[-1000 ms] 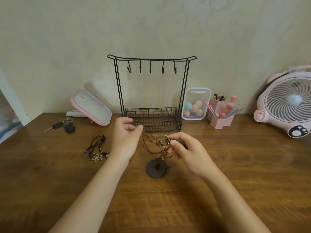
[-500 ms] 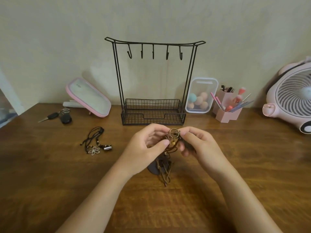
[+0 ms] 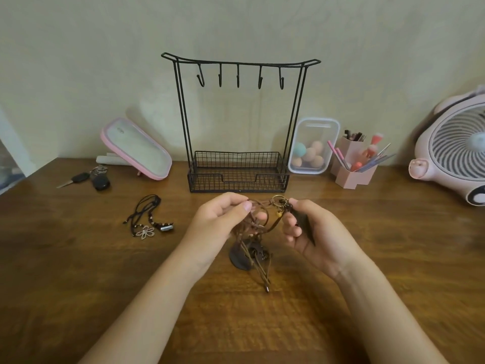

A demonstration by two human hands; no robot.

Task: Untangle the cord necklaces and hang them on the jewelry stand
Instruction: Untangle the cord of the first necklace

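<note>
A tangle of brown cord necklaces (image 3: 258,222) hangs between my two hands above the wooden table. My left hand (image 3: 223,219) pinches a loop of the brown cord. My right hand (image 3: 312,227) holds a dark pointed pendant (image 3: 301,222) next to a brass ring (image 3: 278,200). A dark round pendant (image 3: 242,256) and loose cord ends dangle down to the table. The black wire jewelry stand (image 3: 238,119) stands behind, its hooks bare. Black cord necklaces (image 3: 149,216) with a flower pendant lie to the left.
A pink-rimmed mirror (image 3: 136,148) and keys (image 3: 89,177) sit at the back left. A clear box of sponges (image 3: 312,145), a pink brush holder (image 3: 354,164) and a pink fan (image 3: 456,151) stand at the back right, against the wall.
My hands have drawn slightly apart, opening the brown cord loops between them. The round pendant has settled lower toward the table. The view has shifted a little.
</note>
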